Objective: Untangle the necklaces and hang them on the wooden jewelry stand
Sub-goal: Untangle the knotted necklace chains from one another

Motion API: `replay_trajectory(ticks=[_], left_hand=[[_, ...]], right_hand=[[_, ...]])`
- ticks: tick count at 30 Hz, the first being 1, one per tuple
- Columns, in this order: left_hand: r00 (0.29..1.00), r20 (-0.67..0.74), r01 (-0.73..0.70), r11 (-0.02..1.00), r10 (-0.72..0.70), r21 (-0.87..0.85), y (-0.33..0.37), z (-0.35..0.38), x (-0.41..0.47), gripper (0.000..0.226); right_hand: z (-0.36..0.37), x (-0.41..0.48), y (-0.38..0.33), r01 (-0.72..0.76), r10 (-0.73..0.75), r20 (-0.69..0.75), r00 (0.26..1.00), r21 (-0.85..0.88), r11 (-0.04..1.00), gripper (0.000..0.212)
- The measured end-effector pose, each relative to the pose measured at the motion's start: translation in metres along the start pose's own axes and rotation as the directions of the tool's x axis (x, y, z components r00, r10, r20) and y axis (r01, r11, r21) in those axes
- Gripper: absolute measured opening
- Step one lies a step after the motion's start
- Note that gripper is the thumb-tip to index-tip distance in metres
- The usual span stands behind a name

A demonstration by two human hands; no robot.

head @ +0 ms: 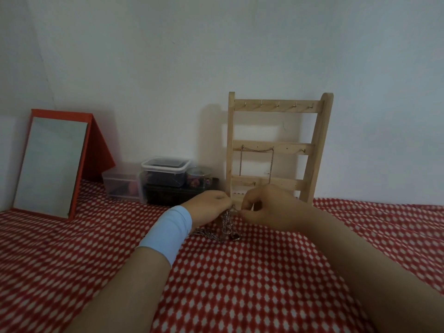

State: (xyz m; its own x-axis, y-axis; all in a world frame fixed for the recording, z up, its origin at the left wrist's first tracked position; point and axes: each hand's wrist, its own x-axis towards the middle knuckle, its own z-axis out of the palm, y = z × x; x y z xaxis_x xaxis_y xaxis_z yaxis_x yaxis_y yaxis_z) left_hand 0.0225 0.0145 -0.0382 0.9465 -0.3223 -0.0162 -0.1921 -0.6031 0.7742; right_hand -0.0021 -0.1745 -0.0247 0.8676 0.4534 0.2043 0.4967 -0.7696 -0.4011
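Note:
A wooden jewelry stand leans upright against the wall, with rows of small hooks. One silver chain hangs from two hooks on its middle bar. In front of the stand's base, my left hand, with a light blue wristband, and my right hand both pinch a tangled bunch of silver necklaces. The bunch droops from my fingers onto the red patterned cloth, and a small dark pendant lies at its lower end.
A red-framed mirror stands at the left. Clear plastic boxes and a small round container sit against the wall between the mirror and the stand. The wall is right behind everything.

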Motion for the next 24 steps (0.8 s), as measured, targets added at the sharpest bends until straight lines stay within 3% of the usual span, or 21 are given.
replay_trajectory(ticks=[3, 6, 9, 11, 14, 18, 22, 24], left_hand=[[0.999, -0.040, -0.023, 0.998, 0.021, -0.060, -0.001, 0.001, 0.002, 0.024], [0.998, -0.060, -0.043, 0.990, 0.035, -0.134, -0.001, 0.002, 0.002, 0.028], [0.997, -0.030, -0.080, 0.988, 0.077, -0.130, 0.001, 0.000, 0.001, 0.035], [0.995, -0.010, -0.104, 0.991, 0.104, -0.086, 0.004, -0.002, 0.000, 0.033], [0.986, -0.027, -0.163, 0.986, 0.162, -0.032, 0.011, -0.002, -0.002, 0.027], [0.977, -0.074, -0.202, 0.979, 0.201, -0.008, 0.015, -0.006, -0.006, 0.024], [0.972, -0.018, -0.234, 0.971, 0.235, 0.049, 0.015, -0.011, -0.007, 0.020], [0.969, -0.022, -0.245, 0.966, 0.248, 0.081, 0.015, -0.013, -0.007, 0.024]], right_hand=[[-0.008, -0.003, 0.000, -0.035, 0.021, 0.103, 0.994, 0.131, 0.991, 0.021], [-0.013, -0.006, 0.000, -0.138, 0.110, 0.217, 0.970, 0.118, 0.983, 0.027], [-0.012, -0.004, 0.000, -0.181, 0.167, 0.075, 0.983, 0.239, 0.954, 0.040], [-0.010, -0.002, 0.000, -0.169, 0.194, -0.035, 0.980, 0.359, 0.918, 0.034], [-0.008, -0.001, -0.001, -0.168, 0.224, -0.074, 0.972, 0.449, 0.878, 0.021], [-0.012, -0.003, -0.002, -0.182, 0.224, -0.008, 0.975, 0.557, 0.810, 0.021], [-0.007, -0.002, 0.000, -0.211, 0.194, 0.102, 0.976, 0.678, 0.704, 0.022], [-0.007, -0.002, 0.001, -0.254, 0.158, 0.203, 0.966, 0.647, 0.719, 0.024]])
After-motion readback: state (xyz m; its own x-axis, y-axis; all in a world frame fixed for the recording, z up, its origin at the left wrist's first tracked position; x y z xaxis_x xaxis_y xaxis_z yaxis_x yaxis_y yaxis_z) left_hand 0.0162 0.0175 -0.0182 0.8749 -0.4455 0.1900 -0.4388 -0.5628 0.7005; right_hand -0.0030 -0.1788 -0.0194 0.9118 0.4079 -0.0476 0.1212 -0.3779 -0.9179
